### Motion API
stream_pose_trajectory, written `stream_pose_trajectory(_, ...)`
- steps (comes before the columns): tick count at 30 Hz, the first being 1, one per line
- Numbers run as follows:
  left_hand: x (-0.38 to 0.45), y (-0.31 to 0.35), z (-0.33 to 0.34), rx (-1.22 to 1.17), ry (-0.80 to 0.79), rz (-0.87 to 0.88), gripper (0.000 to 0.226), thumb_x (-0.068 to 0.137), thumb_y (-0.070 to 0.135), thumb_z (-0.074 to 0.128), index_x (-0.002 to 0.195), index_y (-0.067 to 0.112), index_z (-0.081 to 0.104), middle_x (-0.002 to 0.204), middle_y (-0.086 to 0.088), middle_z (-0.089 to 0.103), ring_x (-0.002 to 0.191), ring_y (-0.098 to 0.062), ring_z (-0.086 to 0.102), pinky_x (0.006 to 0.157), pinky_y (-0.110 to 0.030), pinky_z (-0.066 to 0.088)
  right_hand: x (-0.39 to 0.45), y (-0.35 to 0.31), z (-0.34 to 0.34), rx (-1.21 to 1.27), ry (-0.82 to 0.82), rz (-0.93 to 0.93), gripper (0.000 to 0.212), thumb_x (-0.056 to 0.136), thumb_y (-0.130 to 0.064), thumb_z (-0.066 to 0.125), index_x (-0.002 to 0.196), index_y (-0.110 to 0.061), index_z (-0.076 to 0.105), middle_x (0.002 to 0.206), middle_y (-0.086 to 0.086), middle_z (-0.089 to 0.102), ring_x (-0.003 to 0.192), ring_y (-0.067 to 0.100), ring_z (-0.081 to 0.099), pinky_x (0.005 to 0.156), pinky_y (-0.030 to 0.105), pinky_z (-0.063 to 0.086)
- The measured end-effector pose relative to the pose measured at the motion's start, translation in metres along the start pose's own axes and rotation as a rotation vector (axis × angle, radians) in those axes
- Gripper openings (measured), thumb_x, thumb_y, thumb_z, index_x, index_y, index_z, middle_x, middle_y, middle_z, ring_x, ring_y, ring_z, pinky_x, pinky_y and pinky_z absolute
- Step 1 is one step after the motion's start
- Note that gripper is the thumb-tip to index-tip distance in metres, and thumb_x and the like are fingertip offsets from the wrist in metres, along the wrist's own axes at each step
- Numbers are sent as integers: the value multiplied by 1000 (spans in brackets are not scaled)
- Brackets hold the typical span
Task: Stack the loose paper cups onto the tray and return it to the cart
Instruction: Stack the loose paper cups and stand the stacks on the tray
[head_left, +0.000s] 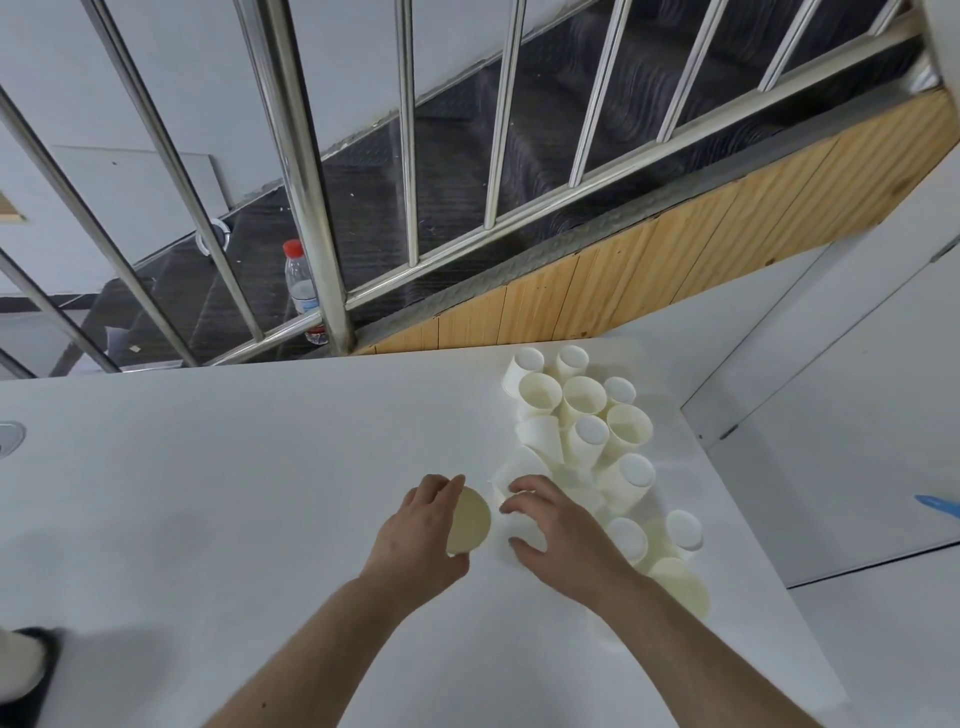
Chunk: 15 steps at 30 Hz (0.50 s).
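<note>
Barely begun: left hand (423, 535) grips one cup (470, 522), right hand (558, 530) curls round another, cups (587, 415) loose right of centre, no tray seen

Water bottle (300, 283) behind steel railing (306, 171)

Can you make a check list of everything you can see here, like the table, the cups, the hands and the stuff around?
Surface: white table top, cups on its right part.
Job's things: cluster of loose white paper cups, some upright, some upside down or tipped; no tray or cart seen.
Clutter: blue object at right edge, cannot tell what.
Hands: left hand grips a cream-lined paper cup; right hand curls round a white paper cup.
Cables: nothing seen.
Surroundings: steel stair railing, dark stairs, clear plastic bottle with red cap on a step.
</note>
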<state>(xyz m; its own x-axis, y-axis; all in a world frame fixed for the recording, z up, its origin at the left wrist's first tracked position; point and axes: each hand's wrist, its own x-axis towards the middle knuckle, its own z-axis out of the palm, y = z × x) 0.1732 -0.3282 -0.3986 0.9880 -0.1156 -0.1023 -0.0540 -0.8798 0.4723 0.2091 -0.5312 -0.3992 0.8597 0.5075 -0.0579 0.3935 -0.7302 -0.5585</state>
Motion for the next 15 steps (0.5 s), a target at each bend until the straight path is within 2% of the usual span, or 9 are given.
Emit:
stream_pose_trajectory(3,-4,-16,-1,29,-28,-113,81,81,28,63,149,21,20,140,4,31,124,-17,41,85,-25,49,9,6,1,-58,38,141,42,88,-26,63,129,-24,53,130,-14,44,113,8,53,87,25,47)
stream_pose_trajectory(8,-10,-40,0,20,-28,-219,78,82,27,64,147,21,21,137,2,33,122,-18,44,85,-27,49,34,10,4,-227,-38,379,65,89,-39,62,144,-21,33,141,-1,35,129,18,43,95,33,47)
stream_pose_trajectory(15,-13,-57,5,35,-68,-246,76,83,29,63,146,23,20,138,2,31,123,-17,43,87,-27,49,68,7,16,-335,-43,497,72,87,-45,65,141,-16,28,138,6,34,123,22,48,84,32,48)
